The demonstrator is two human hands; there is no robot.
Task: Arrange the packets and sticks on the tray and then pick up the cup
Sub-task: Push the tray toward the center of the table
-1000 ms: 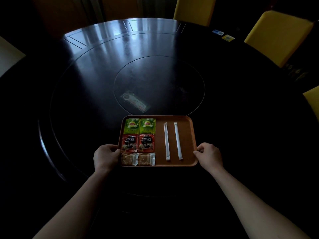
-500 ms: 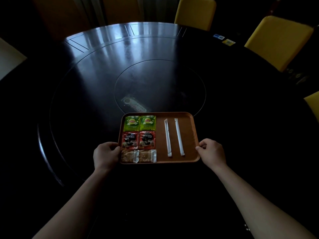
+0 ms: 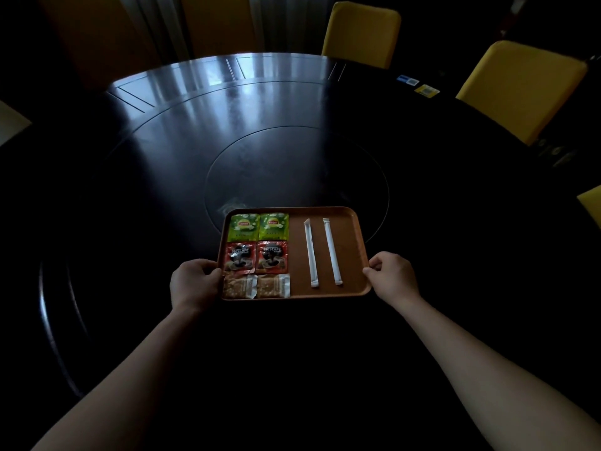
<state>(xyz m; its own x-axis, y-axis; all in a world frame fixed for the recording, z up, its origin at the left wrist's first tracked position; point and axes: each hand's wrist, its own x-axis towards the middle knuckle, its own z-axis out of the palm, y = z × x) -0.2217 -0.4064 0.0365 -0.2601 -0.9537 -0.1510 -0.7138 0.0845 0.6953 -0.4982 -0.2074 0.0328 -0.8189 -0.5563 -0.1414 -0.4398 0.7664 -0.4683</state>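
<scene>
A brown rectangular tray (image 3: 353, 242) lies on the dark round table. On its left half sit two green tea packets (image 3: 258, 226), two red coffee packets (image 3: 255, 257) below them, and two clear snack packets (image 3: 257, 286) nearest me. Two white paper-wrapped sticks (image 3: 322, 252) lie side by side on the right half. My left hand (image 3: 195, 283) grips the tray's left edge and my right hand (image 3: 393, 276) grips its right edge. No cup is in view.
The table (image 3: 162, 157) has a round inset turntable (image 3: 292, 164) just beyond the tray. Yellow chairs (image 3: 361, 30) stand at the far and right sides. Small blue and yellow cards (image 3: 418, 86) lie at the far right edge.
Both hands have slid the tray slightly away from me, over the spot where a pale reflection showed on the turntable. The packets and sticks kept their places.
</scene>
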